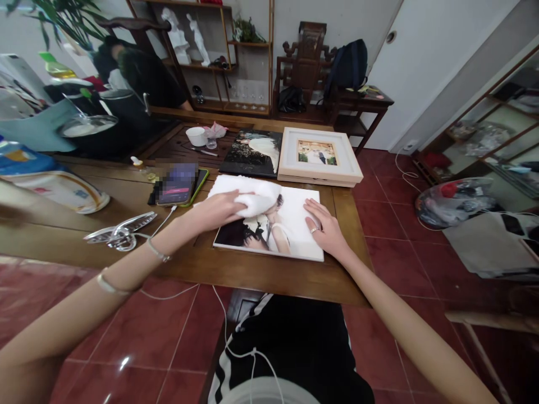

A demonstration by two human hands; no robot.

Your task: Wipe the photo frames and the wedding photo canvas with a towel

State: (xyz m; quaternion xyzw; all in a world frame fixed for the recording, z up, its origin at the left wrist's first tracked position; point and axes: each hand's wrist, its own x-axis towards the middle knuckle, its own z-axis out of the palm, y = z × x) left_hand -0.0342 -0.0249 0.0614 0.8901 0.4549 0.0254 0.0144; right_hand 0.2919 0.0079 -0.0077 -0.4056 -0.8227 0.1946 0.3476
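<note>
A large photo print of a couple lies flat on the wooden table in front of me. My left hand is closed on a white cloth that rests on the upper left part of the print. My right hand lies flat on the print's right side, fingers stretched out, a ring on one finger. Both wrists reach in from the lower edge of the view.
Behind the print lie a dark photo print and a white framed picture. A phone with a cable, a shiny clip, a white cup and bags sit to the left. Red floor tiles surround the table.
</note>
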